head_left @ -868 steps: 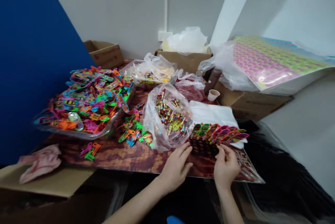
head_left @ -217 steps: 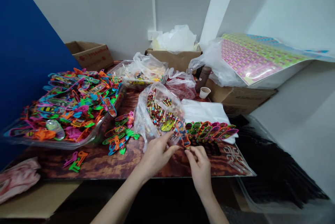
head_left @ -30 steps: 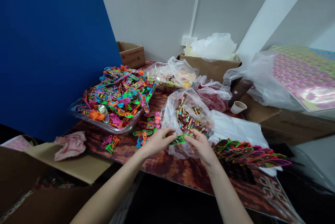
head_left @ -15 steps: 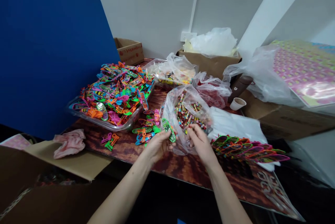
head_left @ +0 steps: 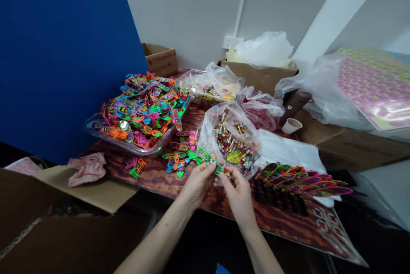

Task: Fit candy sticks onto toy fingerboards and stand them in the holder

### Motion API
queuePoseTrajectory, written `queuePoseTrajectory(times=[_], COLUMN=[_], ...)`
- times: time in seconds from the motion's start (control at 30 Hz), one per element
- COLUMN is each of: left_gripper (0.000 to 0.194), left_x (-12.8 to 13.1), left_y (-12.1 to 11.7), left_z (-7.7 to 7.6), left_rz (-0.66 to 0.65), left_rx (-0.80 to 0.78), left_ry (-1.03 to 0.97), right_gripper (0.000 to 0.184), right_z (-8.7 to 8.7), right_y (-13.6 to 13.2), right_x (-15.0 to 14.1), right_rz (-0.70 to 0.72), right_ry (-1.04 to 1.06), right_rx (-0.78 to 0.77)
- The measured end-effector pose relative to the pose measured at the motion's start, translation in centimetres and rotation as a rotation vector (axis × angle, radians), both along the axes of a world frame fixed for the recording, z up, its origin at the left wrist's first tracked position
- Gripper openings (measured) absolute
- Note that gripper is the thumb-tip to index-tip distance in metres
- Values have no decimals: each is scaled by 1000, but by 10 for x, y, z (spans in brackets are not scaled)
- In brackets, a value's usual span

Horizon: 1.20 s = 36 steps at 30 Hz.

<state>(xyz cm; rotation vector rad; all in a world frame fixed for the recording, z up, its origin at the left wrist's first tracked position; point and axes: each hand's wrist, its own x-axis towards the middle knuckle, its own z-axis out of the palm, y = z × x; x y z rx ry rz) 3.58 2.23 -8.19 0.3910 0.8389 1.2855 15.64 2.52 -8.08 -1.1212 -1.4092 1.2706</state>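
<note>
Pinched in my left hand (head_left: 196,185) is a green toy skateboard (head_left: 206,157) with a printed top, tilted up over the table's front part. My right hand (head_left: 240,199) is closed at the skateboard's near end, its fingertips on a small red piece (head_left: 226,172) whose kind I cannot make out. Right behind the hands, an open clear plastic bag (head_left: 209,122) holds many small colourful cylinders (head_left: 241,154) and a yellow-green flat piece (head_left: 233,157). Left of my hands lies a loose group of toy skateboards (head_left: 177,160).
A clear tray (head_left: 141,150) heaped with toy skateboards (head_left: 144,107) stands at left. At right, skateboards (head_left: 297,180) stand in rows on a black holder (head_left: 278,197). Behind are a paper cup (head_left: 291,125), a brown bottle (head_left: 296,105) and a cardboard box (head_left: 259,76). A pink cloth (head_left: 87,169) lies front left.
My right hand has come back from the bag toward the left hand, bringing a small red piece to the skateboard's end. The skateboard has tipped to a flatter angle.
</note>
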Motion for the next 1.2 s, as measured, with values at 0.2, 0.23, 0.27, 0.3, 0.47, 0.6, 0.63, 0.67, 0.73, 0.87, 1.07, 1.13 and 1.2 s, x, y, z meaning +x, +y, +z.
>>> queuePoseTrajectory(times=[0.2, 0.23, 0.27, 0.3, 0.47, 0.6, 0.63, 0.67, 0.73, 0.87, 1.07, 1.13, 1.2], left_gripper=[35, 36, 36, 37, 39, 37, 36, 36, 35, 31, 34, 35, 36], left_x=[2, 2, 1, 0, -5, -3, -2, -1, 0, 2, 5, 5, 4], left_y=[-8, -8, -7, -6, -2, -4, -5, -6, -7, -10, -9, -8, -7], left_z=[1, 4, 7, 10, 14, 11, 11, 11, 13, 16, 11, 9, 8], left_rz=[32, 53, 68, 75, 28, 7, 3, -3, -9, -20, -97, -106, -104], left_rx=[1, 1, -1, -5, -8, -3, -5, -6, -3, 54, 75, 79, 79], left_ry=[164, 156, 136, 107, -44, -74, -67, -57, -23, 89, 144, 167, 195], right_gripper=[23, 24, 25, 25, 23, 20, 20, 19, 18, 14, 18, 18, 20], right_z=[1, 1, 2, 3, 9, 11, 11, 11, 10, 9, 5, 4, 3], right_y=[-5, -6, -8, -10, -18, -20, -20, -20, -20, -23, -26, -23, -20], right_x=[-1, 0, 1, 2, 7, 4, 3, 2, 2, 6, 8, 8, 8], right_rz=[-5, -11, -19, -25, -1, -14, -13, -11, -12, -47, -156, -66, 16], right_ry=[-4, -4, -12, -30, -124, -121, -115, -110, -119, -305, -437, -214, 39], right_rx=[-12, -8, -2, 5, 57, 114, 122, 127, 143, 288, 428, 208, -56])
